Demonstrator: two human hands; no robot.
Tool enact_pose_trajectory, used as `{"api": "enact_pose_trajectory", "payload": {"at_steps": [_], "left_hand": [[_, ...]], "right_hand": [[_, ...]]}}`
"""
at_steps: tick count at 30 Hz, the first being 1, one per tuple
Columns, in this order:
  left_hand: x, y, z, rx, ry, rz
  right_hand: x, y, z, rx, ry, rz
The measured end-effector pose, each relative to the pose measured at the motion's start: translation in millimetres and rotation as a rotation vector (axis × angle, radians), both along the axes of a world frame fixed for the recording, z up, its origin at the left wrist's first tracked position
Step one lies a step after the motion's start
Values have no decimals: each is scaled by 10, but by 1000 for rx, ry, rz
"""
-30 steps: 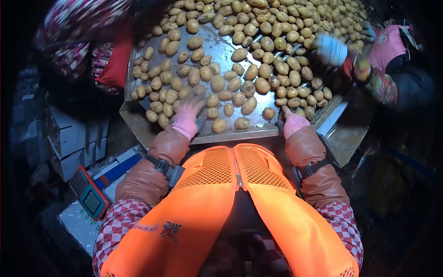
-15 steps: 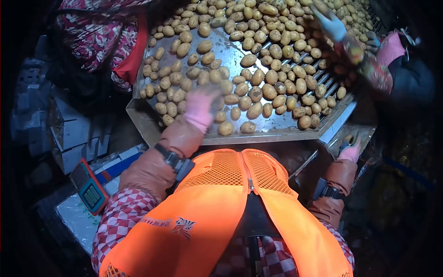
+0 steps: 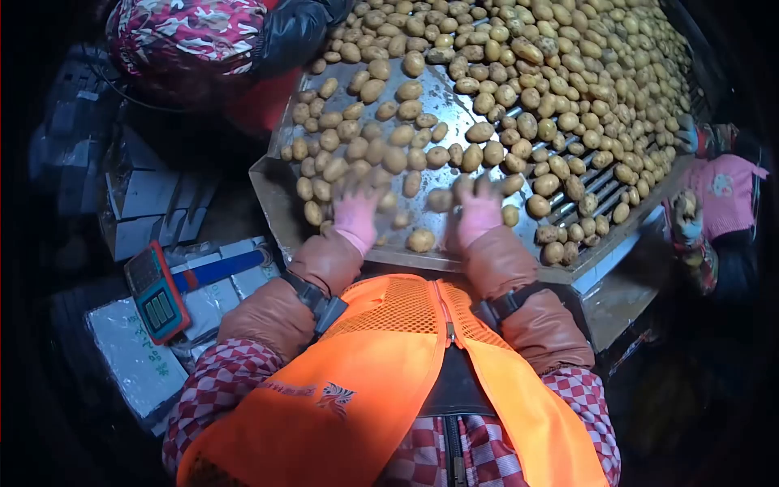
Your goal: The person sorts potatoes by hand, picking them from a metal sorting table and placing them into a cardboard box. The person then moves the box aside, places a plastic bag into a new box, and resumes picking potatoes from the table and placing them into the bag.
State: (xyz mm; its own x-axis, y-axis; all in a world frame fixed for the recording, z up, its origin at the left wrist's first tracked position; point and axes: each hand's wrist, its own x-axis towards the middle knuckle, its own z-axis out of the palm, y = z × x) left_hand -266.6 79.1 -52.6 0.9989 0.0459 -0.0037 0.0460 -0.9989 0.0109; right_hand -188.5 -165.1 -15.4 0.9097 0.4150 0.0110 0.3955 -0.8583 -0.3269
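Many potatoes [image 3: 422, 239] lie loose on a metal sorting table [image 3: 454, 97]. My left hand [image 3: 357, 211], in a pink glove with greyish fingers, reaches over the near left potatoes with its fingers spread and slightly blurred. To its right, my right hand [image 3: 479, 209] in a matching glove is over the near edge of the metal surface. Its fingers look apart and point away from me, a potato [image 3: 441, 200] just left of them. No potato shows clearly gripped in either hand.
Slatted bars [image 3: 596, 183] show beneath potatoes on the right. A co-worker's gloved hand [image 3: 688, 219] holds a potato at the right edge; another person's patterned clothing [image 3: 187, 36] is at upper left. White boxes [image 3: 134, 357] and a red-and-teal scale display [image 3: 158, 292] stand left.
My right hand has come from beyond the table's right corner onto its near edge. My left hand stays over the near left potatoes. The co-worker's hands have drawn back toward the right edge.
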Motion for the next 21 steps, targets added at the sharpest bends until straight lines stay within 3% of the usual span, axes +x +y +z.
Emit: {"api": "enact_pose_trajectory", "payload": {"at_steps": [1,3,4,7,9,10,11,12,15,18,19,21], "left_hand": [[-61,-44,23,-54,-86,-74],[-13,-49,51,-169,-57,-294],[-1,14,26,-76,-63,-269],[57,603,-303,111,-120,-168],[-76,771,-149,42,-136,72],[-85,822,-56,-37,-149,187],[-61,881,5,-112,-169,295],[-18,1004,-69,-82,-209,384],[527,1007,186,17,-273,339],[1332,812,275,-211,-323,484],[1589,705,308,-256,-322,520],[1972,352,337,-408,-182,459]], "right_hand": [[-40,145,44,-107,20,98],[16,252,-146,0,36,333],[25,261,-223,53,43,444],[122,30,-170,524,255,352],[184,-297,-211,663,175,210],[171,-443,8,642,146,88],[168,-634,-47,670,248,-96],[183,-776,-209,672,162,-215],[274,-1128,-573,697,151,-387],[39,-537,-436,345,277,-242],[-28,-352,-383,241,157,-197],[33,-231,-172,196,321,-69]]}}
